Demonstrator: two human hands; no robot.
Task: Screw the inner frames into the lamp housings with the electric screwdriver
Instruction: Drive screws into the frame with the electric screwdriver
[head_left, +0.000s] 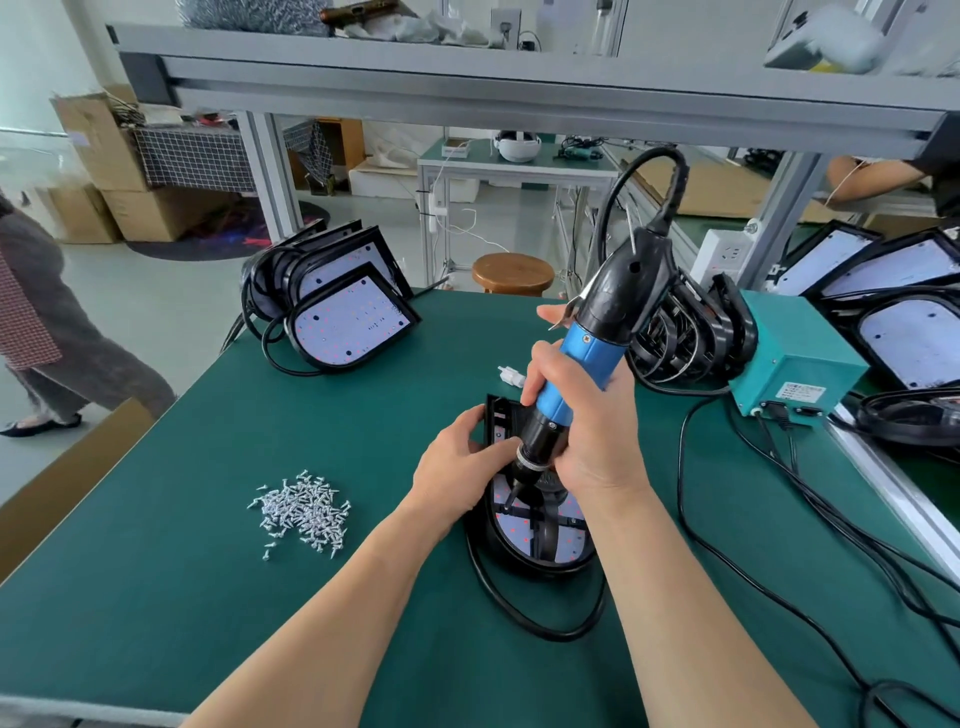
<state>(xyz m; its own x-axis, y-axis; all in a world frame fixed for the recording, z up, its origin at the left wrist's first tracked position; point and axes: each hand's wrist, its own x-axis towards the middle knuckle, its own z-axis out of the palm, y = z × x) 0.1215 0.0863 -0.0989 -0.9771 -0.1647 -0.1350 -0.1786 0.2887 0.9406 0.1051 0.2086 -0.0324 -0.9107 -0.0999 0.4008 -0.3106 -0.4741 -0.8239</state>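
A black lamp housing (524, 551) with a white LED board and a black inner frame lies on the green mat in front of me. My right hand (587, 431) grips the blue and black electric screwdriver (587, 358), its bit pointing down onto the frame near the board's middle. My left hand (457, 473) holds the housing's left edge, its fingers touching the screwdriver's black nose. A heap of silver screws (301, 512) lies on the mat to the left.
Finished-looking lamps (343, 301) lean at the back left. A row of black frames (691, 332) and a teal power box (789, 358) stand at the right, with more lamps (904, 312) behind. Black cables (779, 519) trail across the mat's right side. A person walks past at far left.
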